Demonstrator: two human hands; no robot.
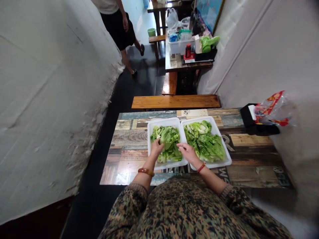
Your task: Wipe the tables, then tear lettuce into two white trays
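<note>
Two white plastic trays stand side by side on the table, the left tray [149, 139] and the right tray [225, 151]. Green lettuce leaves fill both, with a heap of lettuce [208, 146] in the right one. My left hand [157, 148] reaches over the left tray, its fingers closed on the edge of a broad lettuce leaf [168, 136]. Over the adjoining rims hangs my right hand [188, 153], fingers slightly curled and thumb apart, pointing at the left tray's leaves. I see nothing in its grasp.
The table [129, 137] has a patchwork wood pattern. At its right end sits a black box [248, 119] with a red-printed clear bag [270, 108]. Beyond lie a wooden bench [174, 101] and a cluttered second table [171, 64]. A person [119, 30] walks at the upper left.
</note>
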